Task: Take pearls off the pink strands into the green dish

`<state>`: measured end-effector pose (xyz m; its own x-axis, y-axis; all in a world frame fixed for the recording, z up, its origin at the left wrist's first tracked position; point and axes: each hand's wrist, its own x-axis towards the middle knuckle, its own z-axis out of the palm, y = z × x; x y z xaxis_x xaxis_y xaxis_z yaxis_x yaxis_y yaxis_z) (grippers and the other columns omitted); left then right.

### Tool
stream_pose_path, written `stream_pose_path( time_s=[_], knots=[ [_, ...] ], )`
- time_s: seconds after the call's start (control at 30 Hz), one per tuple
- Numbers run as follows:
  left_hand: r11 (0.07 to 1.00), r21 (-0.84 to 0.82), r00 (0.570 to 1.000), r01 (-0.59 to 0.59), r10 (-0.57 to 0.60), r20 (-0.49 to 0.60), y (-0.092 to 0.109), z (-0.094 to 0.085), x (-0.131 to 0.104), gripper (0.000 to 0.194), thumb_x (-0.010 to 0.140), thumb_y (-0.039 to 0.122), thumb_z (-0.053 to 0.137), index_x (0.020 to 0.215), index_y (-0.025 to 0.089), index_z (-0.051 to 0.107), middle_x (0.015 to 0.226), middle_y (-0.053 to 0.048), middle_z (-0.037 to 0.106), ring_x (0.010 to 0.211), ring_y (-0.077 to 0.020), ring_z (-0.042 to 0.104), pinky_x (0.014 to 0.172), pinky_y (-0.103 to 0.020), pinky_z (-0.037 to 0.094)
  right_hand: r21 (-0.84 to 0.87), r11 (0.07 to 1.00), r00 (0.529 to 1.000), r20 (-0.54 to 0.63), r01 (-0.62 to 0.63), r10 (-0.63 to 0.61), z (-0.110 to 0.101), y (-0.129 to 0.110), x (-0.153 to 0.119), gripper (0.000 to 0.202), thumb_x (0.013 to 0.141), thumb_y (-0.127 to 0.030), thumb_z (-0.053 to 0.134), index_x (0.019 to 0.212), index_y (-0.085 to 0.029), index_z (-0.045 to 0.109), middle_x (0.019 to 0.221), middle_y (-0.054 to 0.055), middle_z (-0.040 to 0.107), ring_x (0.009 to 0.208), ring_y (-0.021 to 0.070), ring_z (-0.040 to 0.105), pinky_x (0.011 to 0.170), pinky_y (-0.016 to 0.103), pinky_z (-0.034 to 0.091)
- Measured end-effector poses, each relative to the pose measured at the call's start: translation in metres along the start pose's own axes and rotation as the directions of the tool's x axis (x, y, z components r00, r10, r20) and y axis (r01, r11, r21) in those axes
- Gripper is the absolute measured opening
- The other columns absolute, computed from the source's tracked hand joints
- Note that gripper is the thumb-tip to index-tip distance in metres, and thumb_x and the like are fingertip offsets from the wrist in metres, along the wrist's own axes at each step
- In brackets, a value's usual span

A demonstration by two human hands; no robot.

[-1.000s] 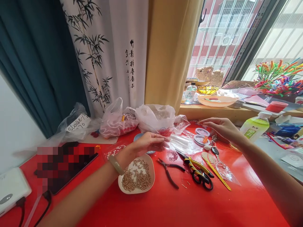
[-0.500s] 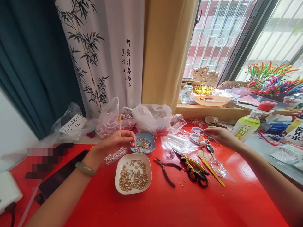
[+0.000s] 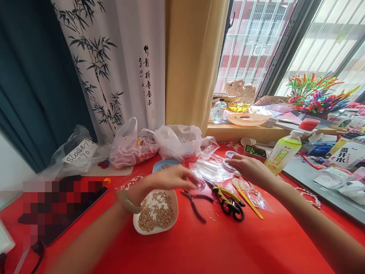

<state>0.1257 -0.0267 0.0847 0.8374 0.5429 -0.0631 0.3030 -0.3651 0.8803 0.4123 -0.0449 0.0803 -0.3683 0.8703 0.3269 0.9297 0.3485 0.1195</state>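
My left hand [image 3: 175,178], smeared by motion, hovers over the far rim of a cream dish [image 3: 174,213] of small gold beads [image 3: 156,217]. Its wrist wears a pale green bangle [image 3: 129,203]. Behind it a blue dish [image 3: 162,164] with more beads is partly covered. My right hand [image 3: 243,165] is at the far right of the table with fingers together, at two round white-purple spools or lids [image 3: 229,164]. What its fingertips pinch, if anything, is hidden. A small white ball [image 3: 237,173] shows under that hand.
Black-handled pliers [image 3: 196,203], yellow-black cutters [image 3: 228,198], black-handled scissors [image 3: 238,214] and a yellow strip [image 3: 248,199] lie on the red table [image 3: 182,251]. Plastic bags [image 3: 179,140] stand behind. A drink bottle [image 3: 283,152] is beyond my right forearm, a dark tablet [image 3: 76,217] at left.
My left hand has swung right, from beside the blue dish to above the cream dish's far side. My right hand has shifted left onto the round pieces. The view has turned slightly right.
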Motion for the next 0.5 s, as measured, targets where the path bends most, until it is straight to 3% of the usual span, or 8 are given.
stream_pose_path(
  time_s=[0.07,0.2,0.3,0.4,0.5],
  knots=[
    [1.0,-0.026,0.974,0.012,-0.018,-0.227,-0.005,0.007,0.022,0.036,0.072,0.035,0.056,0.1,0.013,0.062,0.095,-0.009,0.065,0.069,-0.0133,0.059,0.062,-0.023,0.045,-0.09,0.995,0.998,0.057,0.033,-0.028,0.001,-0.008,-0.001,0.027,0.082,-0.018,0.037,0.089,-0.022,0.063,0.082,0.006,0.06,0.064,0.0122,0.055,0.048,0.02,0.032],
    [0.999,0.048,0.921,0.015,0.005,-0.389,-0.014,0.024,0.061,0.044,0.066,0.036,0.061,0.101,0.01,0.06,0.094,-0.012,0.065,0.073,-0.0166,0.059,0.063,-0.026,0.045,-0.169,0.982,0.989,0.137,0.085,-0.062,0.003,-0.023,0.003,0.028,0.083,-0.014,0.035,0.089,-0.02,0.062,0.082,0.006,0.059,0.063,0.0122,0.054,0.045,0.021,0.026],
    [0.995,0.073,0.918,0.07,-0.036,-0.395,-0.016,0.032,0.076,0.031,0.064,0.026,0.06,0.09,0.009,0.065,0.08,-0.01,0.067,0.068,-0.016,0.06,0.06,-0.024,0.045,-0.163,0.982,0.985,0.157,0.097,-0.071,0.005,-0.028,0.006,0.028,0.085,-0.016,0.034,0.089,-0.021,0.062,0.08,0.006,0.059,0.061,0.012,0.054,0.044,0.022,0.025],
    [0.993,0.071,0.928,0.099,-0.067,-0.366,-0.02,0.032,0.079,0.017,0.064,0.018,0.056,0.075,0.01,0.068,0.066,-0.006,0.066,0.059,-0.0131,0.058,0.056,-0.022,0.044,-0.147,0.985,0.993,0.09,0.094,-0.081,0.008,-0.029,0.0,0.027,0.087,-0.021,0.033,0.094,-0.02,0.058,0.086,0.007,0.06,0.064,0.0132,0.055,0.046,0.022,0.029],
    [0.994,0.047,0.922,0.097,-0.072,-0.379,-0.029,0.027,0.076,0.016,0.063,0.017,0.055,0.072,0.01,0.067,0.064,-0.006,0.067,0.058,-0.0122,0.058,0.056,-0.021,0.044,-0.145,0.986,0.996,-0.004,-0.085,0.085,0.017,-0.035,-0.015,0.028,0.088,-0.026,0.029,0.089,-0.017,0.055,0.085,0.008,0.058,0.061,0.0145,0.055,0.046,0.023,0.031]
  ],
)
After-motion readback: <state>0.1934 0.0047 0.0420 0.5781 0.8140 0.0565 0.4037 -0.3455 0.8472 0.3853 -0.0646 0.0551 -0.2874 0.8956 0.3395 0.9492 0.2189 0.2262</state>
